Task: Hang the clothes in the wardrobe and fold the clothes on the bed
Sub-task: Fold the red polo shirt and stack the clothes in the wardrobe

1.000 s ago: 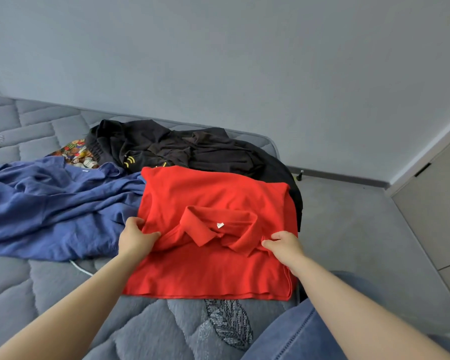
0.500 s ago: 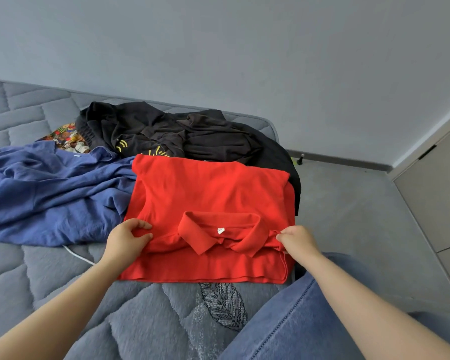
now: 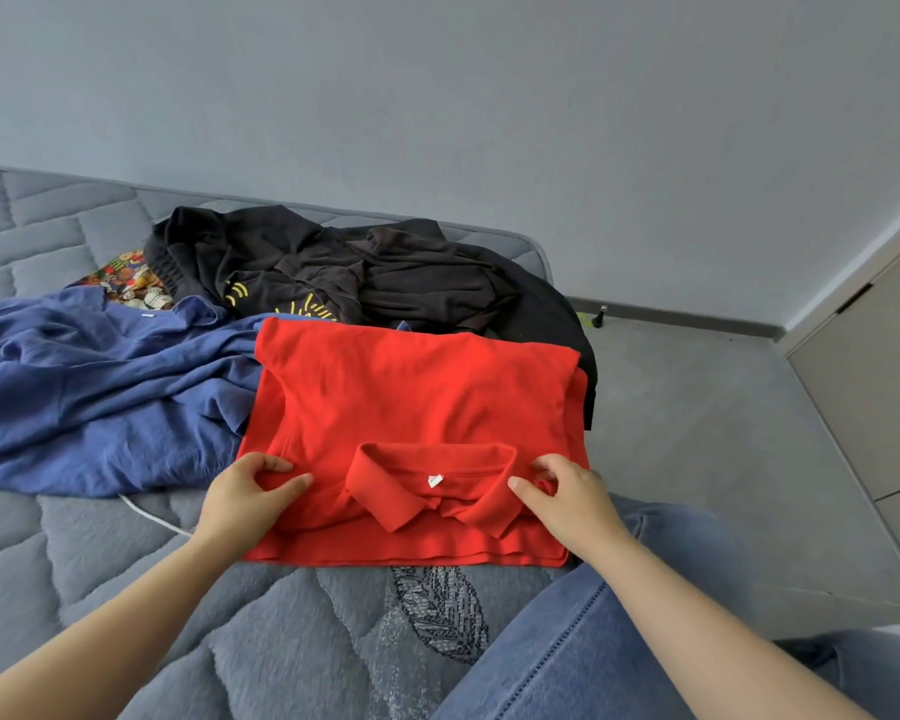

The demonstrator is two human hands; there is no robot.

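A patterned cloth [image 3: 126, 283] behind the red shirt [image 3: 417, 402] is mostly buried under a blue garment [image 3: 100, 387] and black clothes [image 3: 385, 278]. The folded shirt lies flat on the bed [image 3: 126, 589], collar [image 3: 432, 480] toward the person, long side crosswise. The grip of the left hand [image 3: 245, 493] and of the right hand [image 3: 572, 493] pinches fabric beside the collar. The shirt has slid nearer than a second ago.

A home bedroom: quilted grey mattress [image 3: 74, 537] strewn with clothes [image 3: 359, 272], wardrobe door [image 3: 874, 387] nearby.
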